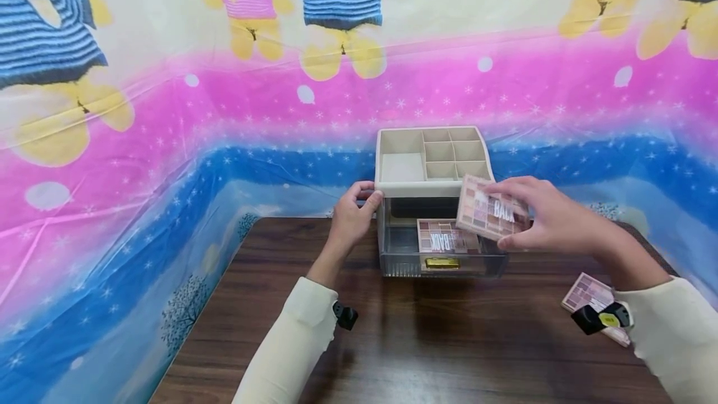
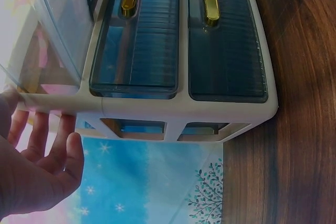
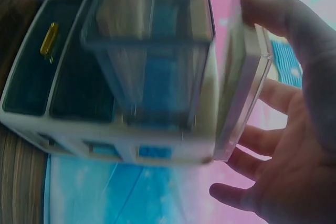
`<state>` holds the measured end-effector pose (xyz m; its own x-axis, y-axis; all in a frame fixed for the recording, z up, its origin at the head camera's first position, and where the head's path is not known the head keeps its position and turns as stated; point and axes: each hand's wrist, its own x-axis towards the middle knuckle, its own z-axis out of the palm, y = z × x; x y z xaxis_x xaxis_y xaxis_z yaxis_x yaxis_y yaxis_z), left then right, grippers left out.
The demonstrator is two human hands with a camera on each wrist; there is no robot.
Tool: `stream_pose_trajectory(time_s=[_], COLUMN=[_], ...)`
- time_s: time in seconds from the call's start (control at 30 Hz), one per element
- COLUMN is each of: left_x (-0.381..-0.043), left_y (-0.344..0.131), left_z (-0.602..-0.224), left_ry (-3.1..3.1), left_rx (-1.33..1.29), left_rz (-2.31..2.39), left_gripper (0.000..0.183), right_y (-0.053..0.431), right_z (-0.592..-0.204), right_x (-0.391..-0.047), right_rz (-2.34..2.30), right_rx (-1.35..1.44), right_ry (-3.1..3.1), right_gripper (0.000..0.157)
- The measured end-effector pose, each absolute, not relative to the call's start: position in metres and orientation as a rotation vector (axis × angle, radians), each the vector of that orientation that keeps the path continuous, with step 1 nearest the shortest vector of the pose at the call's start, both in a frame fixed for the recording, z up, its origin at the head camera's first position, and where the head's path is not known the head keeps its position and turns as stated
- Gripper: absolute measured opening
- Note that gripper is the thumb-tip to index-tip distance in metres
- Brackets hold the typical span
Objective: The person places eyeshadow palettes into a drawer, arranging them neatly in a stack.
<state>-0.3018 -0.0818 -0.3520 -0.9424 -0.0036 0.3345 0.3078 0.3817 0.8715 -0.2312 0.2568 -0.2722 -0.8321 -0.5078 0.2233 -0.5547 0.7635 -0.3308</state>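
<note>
My right hand pinches an eyeshadow palette between thumb and fingers. It holds the palette tilted, above the right side of a pulled-out clear drawer. Inside that drawer lies another eyeshadow palette, towards the right. The drawer belongs to a cream drawer organizer, whose upper left edge my left hand grips. In the left wrist view, the fingers reach round the side of the frame. The right wrist view shows the held palette edge-on beside the drawer, somewhat blurred.
A third palette lies on the brown wooden table at the right, partly hidden by my right wrist. Two lower drawers with gold handles are closed. The organizer's top has divided compartments. A patterned cloth hangs behind.
</note>
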Motion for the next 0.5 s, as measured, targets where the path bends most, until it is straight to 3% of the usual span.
stream_pose_trajectory(time_s=[0.3,0.5], left_x=[-0.303,-0.303], left_y=[-0.082,-0.083], left_z=[-0.351,-0.352], left_ry=[-2.365,-2.369], left_rx=[-0.273,-0.275], left_rz=[-1.558,-1.545], left_gripper=[0.035,0.035], right_y=[0.220,0.213], right_z=[-0.278,-0.280], right_x=[-0.225,-0.226], right_rz=[0.456,0.496], right_rx=[1.016,1.072], right_ry=[-2.836,-2.831], right_gripper=[0.080,0.057])
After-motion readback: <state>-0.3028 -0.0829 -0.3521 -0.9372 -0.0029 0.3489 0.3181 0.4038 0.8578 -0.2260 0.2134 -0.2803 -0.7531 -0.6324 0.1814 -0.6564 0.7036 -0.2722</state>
